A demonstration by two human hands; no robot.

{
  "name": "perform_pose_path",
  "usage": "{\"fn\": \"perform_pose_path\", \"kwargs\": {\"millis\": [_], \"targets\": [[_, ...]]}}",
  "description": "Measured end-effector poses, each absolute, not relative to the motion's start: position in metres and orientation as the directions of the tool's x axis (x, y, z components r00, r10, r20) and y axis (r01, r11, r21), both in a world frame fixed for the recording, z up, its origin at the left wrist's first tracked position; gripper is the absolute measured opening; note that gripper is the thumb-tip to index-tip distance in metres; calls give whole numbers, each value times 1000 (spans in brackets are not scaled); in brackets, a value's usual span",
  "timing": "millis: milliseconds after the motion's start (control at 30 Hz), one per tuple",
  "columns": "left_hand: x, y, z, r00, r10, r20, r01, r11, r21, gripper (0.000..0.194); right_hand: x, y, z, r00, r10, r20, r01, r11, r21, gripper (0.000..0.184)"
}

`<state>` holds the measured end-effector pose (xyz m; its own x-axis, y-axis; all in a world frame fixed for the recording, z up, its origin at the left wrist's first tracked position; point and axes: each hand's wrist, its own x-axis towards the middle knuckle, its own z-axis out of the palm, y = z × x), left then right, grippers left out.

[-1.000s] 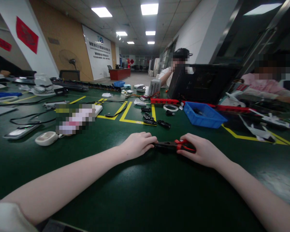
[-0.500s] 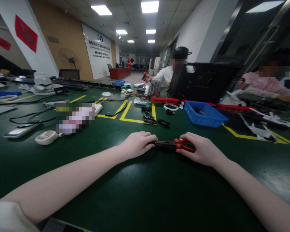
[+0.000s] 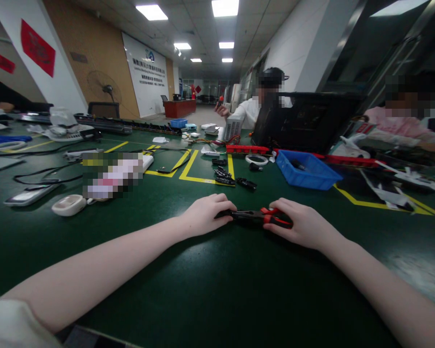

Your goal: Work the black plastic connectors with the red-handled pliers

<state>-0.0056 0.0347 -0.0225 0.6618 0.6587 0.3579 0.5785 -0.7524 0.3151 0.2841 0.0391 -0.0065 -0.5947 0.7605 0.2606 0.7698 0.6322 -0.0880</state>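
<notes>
My right hand is closed around the red-and-black handles of a pair of long-nose pliers. The pliers point left, low over the green table. At their tip, my left hand pinches a small black part between thumb and fingers. The jaws meet or overlap this part, and I cannot tell whether they grip it. Its exact kind is too dark and small to make out. Beyond my hands lie several small black parts by a yellow tape outline, with another black piece beside them.
A blue bin holding dark items stands to the right. A phone-shaped item, a cream case and black cables lie left. Across the table sits a co-worker behind a black panel; another person is at right.
My left fingers have opened slightly around the black part and shifted a little, showing more of it. The pliers stay nearly in place. The co-worker's raised hand has moved slightly up.
</notes>
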Motion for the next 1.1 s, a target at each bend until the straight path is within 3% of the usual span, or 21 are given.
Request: {"fn": "perform_pose_path", "kwargs": {"millis": [500, 1100], "targets": [[-4, 32, -21, 692, 627, 359, 589, -777, 222, 21, 284, 38, -1, -589, 781, 206, 778, 617, -117, 39], [-6, 32, -21, 694, 607, 387, 560, -793, 240, 24, 286, 41, -6, -574, 795, 196, 772, 605, -196, 36]]}}
